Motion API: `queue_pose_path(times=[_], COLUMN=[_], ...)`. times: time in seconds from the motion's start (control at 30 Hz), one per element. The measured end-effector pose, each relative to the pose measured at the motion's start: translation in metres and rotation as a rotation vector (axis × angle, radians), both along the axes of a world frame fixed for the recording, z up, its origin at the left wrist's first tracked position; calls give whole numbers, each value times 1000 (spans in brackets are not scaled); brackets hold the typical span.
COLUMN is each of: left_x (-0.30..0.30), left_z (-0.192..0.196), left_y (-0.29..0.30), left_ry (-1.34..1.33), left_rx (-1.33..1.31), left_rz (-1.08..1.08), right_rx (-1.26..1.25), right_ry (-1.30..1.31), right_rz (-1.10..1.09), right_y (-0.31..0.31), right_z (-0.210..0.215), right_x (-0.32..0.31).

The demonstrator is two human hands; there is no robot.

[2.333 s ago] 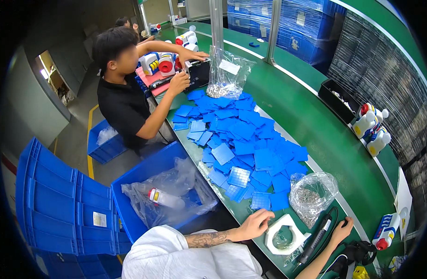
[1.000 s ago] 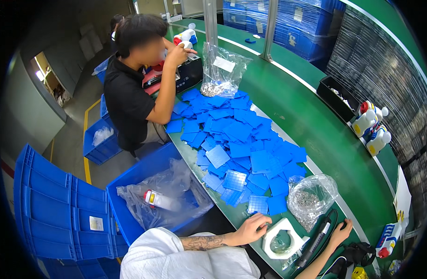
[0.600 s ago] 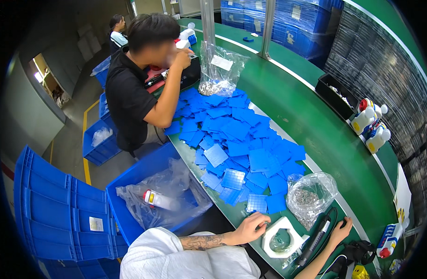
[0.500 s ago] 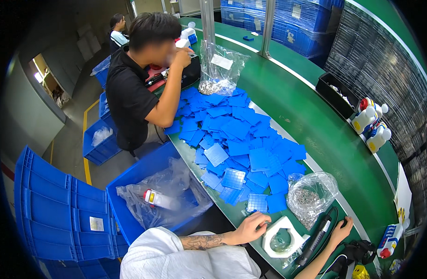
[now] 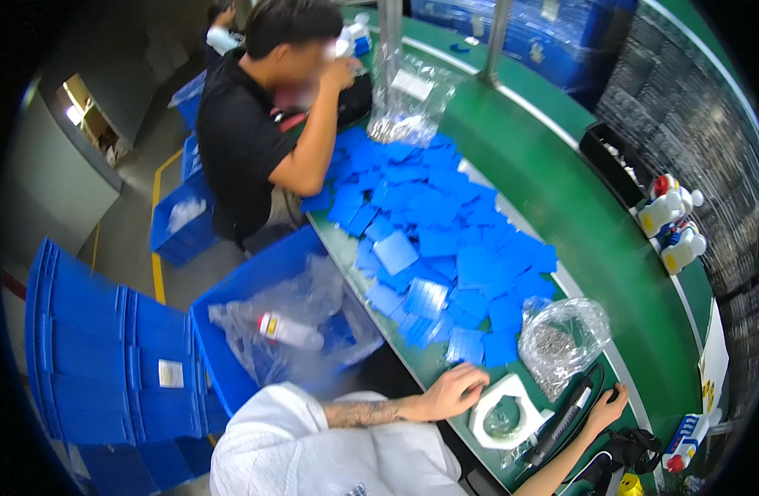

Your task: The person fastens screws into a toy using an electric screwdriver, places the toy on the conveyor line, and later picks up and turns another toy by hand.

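Note:
My left hand (image 5: 454, 391) is over the bench just left of a white block-like fixture (image 5: 480, 423) with a large opening. Its fingers are bunched and curled downward, and whatever they may hold is hidden. On the far right side of the fixture, my right hand (image 5: 608, 407) rests near the bench edge, thumb and fingers apart, with nothing visible in it. Beside that hand lies a black electric screwdriver (image 5: 561, 426) with a looping cable. A clear bag of small metal screws (image 5: 553, 341) sits beyond it. Thin blue square plates (image 5: 483, 273) are heaped ahead of my left hand.
A blue bin (image 5: 204, 318) at left holds clear plastic and a white object with a red end (image 5: 290, 331). Stacked blue crates (image 5: 90, 347) stand farther left. A co-worker in black (image 5: 251, 136) sits ahead. White toy-like units (image 5: 673, 219) stand by the green conveyor (image 5: 553, 174).
My view has shifted, so the scene sits slightly higher and the bench farther right. My left hand's fingers have drawn closer together near the fixture. My right hand stays by the cable.

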State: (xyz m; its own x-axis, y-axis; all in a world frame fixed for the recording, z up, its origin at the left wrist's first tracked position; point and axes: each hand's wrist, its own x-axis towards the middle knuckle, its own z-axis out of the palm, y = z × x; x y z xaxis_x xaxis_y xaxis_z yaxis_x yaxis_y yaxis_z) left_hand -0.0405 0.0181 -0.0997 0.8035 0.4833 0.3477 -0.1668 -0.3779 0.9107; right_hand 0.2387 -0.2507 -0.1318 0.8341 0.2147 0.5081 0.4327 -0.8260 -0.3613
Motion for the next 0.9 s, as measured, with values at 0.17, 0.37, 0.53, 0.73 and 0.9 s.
queue_pose_path(times=[0.17, 0.37, 0.53, 0.73, 0.9], left_x=[5, 3, 1, 3, 5], left_z=[-2, -4, -4, -2, -2], left_y=[3, 2, 1, 1, 1], left_ry=[-39, -67, -77, -68, -37], left_rx=[-18, -22, -17, -11, -23], left_rz=[-21, -18, -19, -37, -58], right_rx=[-63, -74, -81, -61, -51], right_ry=[-25, -22, -8, -10, -20], right_rz=[-44, -25, -34, -32, -40], right_y=[-4, -9, -12, -9, -10], right_z=[1, -5, -8, -2, -6], right_x=[9, 14, 13, 9, 14])
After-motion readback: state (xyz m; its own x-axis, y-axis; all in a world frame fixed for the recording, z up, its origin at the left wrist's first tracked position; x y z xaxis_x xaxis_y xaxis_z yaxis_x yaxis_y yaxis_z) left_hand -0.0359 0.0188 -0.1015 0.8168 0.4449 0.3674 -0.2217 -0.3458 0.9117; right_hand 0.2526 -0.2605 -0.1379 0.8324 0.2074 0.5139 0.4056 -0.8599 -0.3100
